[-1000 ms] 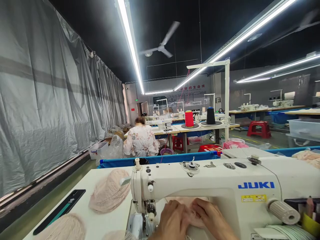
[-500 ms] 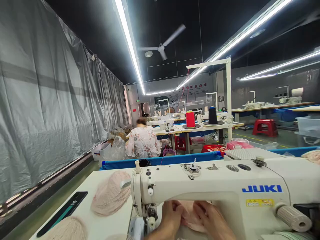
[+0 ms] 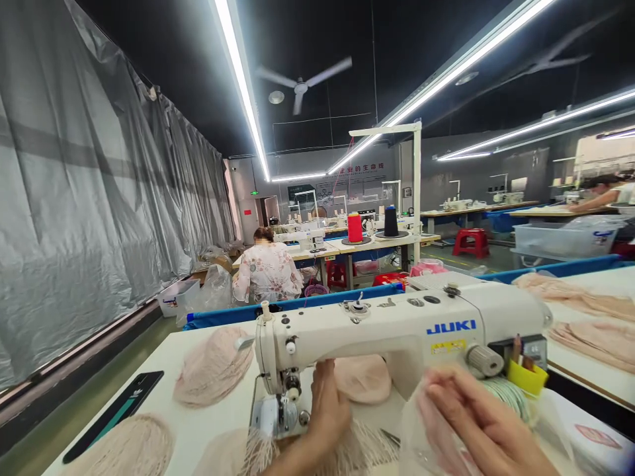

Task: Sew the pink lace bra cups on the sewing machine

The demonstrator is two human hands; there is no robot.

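My left hand (image 3: 331, 403) reaches beneath the arm of a white sewing machine (image 3: 377, 324). Its fingers are pressed together and closed, with the tips partly hidden, so what they hold cannot be made out. Beside it, under the machine arm, lies a round pale-pink fabric piece (image 3: 364, 380). A beige fringed piece (image 3: 370, 446) spreads below that wrist, and a dark pointed tool (image 3: 390, 437) lies close by. To the right, my right hand (image 3: 476, 413) pinches a thin translucent sheet (image 3: 419, 423), plastic or sheer cloth.
Pale fabric pieces (image 3: 215, 367) and a dark phone-like slab (image 3: 114, 416) lie on the left tabletop. A yellow cup (image 3: 527, 382) with tools stands right of the machine. More fabric (image 3: 590, 340) lies far right. A co-worker (image 3: 268, 271) sits ahead; another person's arm (image 3: 598, 199) shows at right.
My right hand has left the pink fabric under the machine arm and moved right, now pinching a translucent sheet. My left hand stays under the arm. The view has turned right.
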